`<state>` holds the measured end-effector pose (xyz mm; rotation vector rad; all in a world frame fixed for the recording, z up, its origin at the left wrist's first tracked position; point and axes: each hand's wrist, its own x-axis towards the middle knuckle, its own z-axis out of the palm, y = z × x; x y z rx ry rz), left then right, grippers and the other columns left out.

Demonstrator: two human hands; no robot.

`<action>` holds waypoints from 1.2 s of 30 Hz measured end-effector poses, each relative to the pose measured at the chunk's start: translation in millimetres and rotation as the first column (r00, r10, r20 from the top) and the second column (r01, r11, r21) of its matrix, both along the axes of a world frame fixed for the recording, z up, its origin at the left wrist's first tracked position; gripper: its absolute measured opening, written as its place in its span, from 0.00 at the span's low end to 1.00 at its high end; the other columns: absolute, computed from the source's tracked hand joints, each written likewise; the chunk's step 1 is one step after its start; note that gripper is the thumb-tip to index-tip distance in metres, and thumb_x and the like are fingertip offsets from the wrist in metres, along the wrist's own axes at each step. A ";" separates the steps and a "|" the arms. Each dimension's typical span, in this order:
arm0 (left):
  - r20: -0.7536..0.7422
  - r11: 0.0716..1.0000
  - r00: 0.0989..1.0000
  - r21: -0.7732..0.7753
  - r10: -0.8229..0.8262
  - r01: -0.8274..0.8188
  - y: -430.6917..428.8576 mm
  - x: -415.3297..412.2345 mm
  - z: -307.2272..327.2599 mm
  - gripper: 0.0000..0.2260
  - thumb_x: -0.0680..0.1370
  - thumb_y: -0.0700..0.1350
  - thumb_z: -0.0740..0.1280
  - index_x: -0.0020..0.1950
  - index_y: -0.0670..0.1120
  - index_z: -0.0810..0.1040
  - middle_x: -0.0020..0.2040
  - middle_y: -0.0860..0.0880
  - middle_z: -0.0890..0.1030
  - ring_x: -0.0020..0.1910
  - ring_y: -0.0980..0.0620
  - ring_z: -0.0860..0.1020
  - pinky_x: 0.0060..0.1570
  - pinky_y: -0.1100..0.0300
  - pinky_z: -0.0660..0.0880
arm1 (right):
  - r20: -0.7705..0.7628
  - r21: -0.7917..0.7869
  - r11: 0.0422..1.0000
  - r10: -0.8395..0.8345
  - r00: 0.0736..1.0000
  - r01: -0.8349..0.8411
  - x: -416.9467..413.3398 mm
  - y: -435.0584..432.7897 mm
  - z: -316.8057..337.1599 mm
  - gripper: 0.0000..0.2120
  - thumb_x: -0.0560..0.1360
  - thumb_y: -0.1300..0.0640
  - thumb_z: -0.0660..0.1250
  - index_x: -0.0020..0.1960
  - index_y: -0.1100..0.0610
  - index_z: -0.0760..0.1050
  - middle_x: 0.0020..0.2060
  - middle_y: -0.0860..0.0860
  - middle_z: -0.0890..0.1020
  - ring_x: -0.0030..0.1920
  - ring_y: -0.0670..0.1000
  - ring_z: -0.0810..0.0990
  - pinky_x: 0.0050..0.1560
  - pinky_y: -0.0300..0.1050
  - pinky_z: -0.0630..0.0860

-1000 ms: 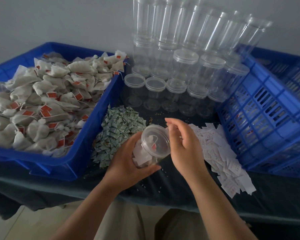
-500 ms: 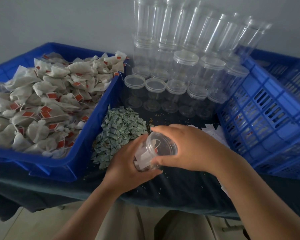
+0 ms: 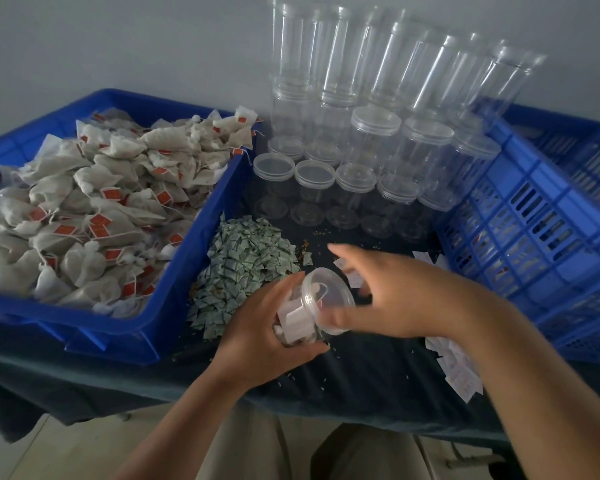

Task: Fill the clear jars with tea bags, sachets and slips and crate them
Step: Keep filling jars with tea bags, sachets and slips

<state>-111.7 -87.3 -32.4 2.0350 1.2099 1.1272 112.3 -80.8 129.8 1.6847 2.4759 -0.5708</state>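
1. Locate the jar (image 3: pixel 302 320). It is held clear of the table (image 3: pixel 361 372), near the front edge, between the sachets (image 3: pixel 246 258) and the slips (image 3: pixel 458 372).
2. Check your left hand (image 3: pixel 257 337). Its fingers are clamped round the jar body, thumb below and the rest above.
3. Check your right hand (image 3: pixel 406 299). It sits over the lid (image 3: pixel 329 296) with fingers extended and spread apart. Blur hides whether the thumb bears on the lid rim.
4. Note the orientation. The long axis is tilted: the base lies low in the left palm, and the lid end points up and right, toward the crate (image 3: pixel 534 220).
5. The step in hand appears to be closing the lid. Grip the body only, and seat the lid square to the mouth before you press or turn.
6. Confirm that the rim sits even all round.
7. Bring the axis upright before crating.
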 end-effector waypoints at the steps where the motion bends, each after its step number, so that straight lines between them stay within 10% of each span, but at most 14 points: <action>1: 0.005 1.000 1.000 -0.007 0.004 -0.004 -0.1 0.5 0.5 0.43 0.67 0.64 0.82 0.79 0.59 0.69 0.68 0.64 0.77 0.66 0.59 0.78 0.59 0.53 0.80 | -0.022 -0.026 0.997 0.071 0.997 -0.072 3.2 1.1 7.3 0.51 0.65 0.14 0.64 0.81 0.25 0.47 0.80 0.35 0.66 0.73 0.40 0.72 0.64 0.41 0.71; 4: 0.020 1.000 1.000 0.019 -0.011 0.010 -0.8 -2.5 -0.7 0.42 0.67 0.63 0.83 0.77 0.62 0.69 0.67 0.65 0.78 0.64 0.59 0.79 0.57 0.57 0.80 | 0.024 0.032 0.977 0.210 0.977 -0.211 0.5 3.7 5.5 0.46 0.68 0.27 0.77 0.79 0.24 0.55 0.76 0.32 0.69 0.66 0.32 0.71 0.57 0.31 0.67; 9: -0.031 0.997 0.999 0.066 -0.036 0.038 -1.9 0.5 1.1 0.40 0.66 0.64 0.83 0.75 0.61 0.70 0.63 0.67 0.77 0.59 0.61 0.79 0.52 0.67 0.75 | 0.070 0.273 0.955 0.097 0.993 -0.113 -16.8 2.7 -10.5 0.31 0.79 0.24 0.48 0.55 0.47 0.78 0.46 0.44 0.82 0.44 0.44 0.81 0.47 0.48 0.80; 13: 0.057 0.999 0.997 -0.007 -0.050 0.051 0.3 2.1 1.2 0.39 0.68 0.65 0.82 0.76 0.63 0.70 0.64 0.64 0.80 0.61 0.58 0.81 0.52 0.59 0.81 | 0.010 -0.030 0.992 0.120 0.993 -0.120 -3.0 1.9 -11.2 0.43 0.70 0.17 0.61 0.80 0.29 0.53 0.76 0.41 0.71 0.70 0.47 0.76 0.64 0.48 0.75; 15: 0.111 0.997 0.991 -0.030 -0.067 0.071 2.3 0.0 1.2 0.39 0.69 0.65 0.82 0.77 0.62 0.70 0.65 0.61 0.81 0.61 0.56 0.82 0.51 0.57 0.82 | 0.022 0.006 0.980 0.197 0.980 -0.197 -1.0 1.5 -18.7 0.52 0.66 0.19 0.70 0.80 0.26 0.44 0.76 0.41 0.69 0.68 0.46 0.75 0.65 0.50 0.78; 27: 0.157 0.985 0.977 -0.070 -0.147 0.159 1.7 -2.2 -2.2 0.41 0.69 0.58 0.85 0.78 0.58 0.71 0.63 0.57 0.83 0.57 0.52 0.85 0.49 0.55 0.83 | 0.125 0.416 0.869 0.236 0.964 -0.267 -6.9 6.1 -62.9 0.46 0.72 0.15 0.40 0.75 0.48 0.55 0.56 0.49 0.85 0.42 0.52 0.83 0.41 0.48 0.77; 31: 0.147 0.982 0.976 -0.077 -0.159 0.172 2.4 -4.6 -2.7 0.37 0.68 0.63 0.84 0.74 0.60 0.74 0.61 0.58 0.84 0.56 0.54 0.85 0.49 0.56 0.82 | 0.024 0.423 0.826 0.402 0.915 -0.373 -2.7 8.7 -60.4 0.40 0.79 0.22 0.53 0.78 0.50 0.60 0.68 0.52 0.77 0.53 0.54 0.83 0.44 0.48 0.79; 36: 0.113 0.985 0.981 -0.043 -0.159 0.165 3.3 -1.4 -6.5 0.37 0.69 0.63 0.84 0.74 0.59 0.74 0.58 0.56 0.84 0.53 0.51 0.85 0.45 0.50 0.83 | -0.086 0.484 0.788 0.476 0.875 -0.381 -8.2 4.9 -68.6 0.27 0.84 0.36 0.57 0.74 0.53 0.66 0.57 0.57 0.78 0.49 0.55 0.79 0.42 0.55 0.81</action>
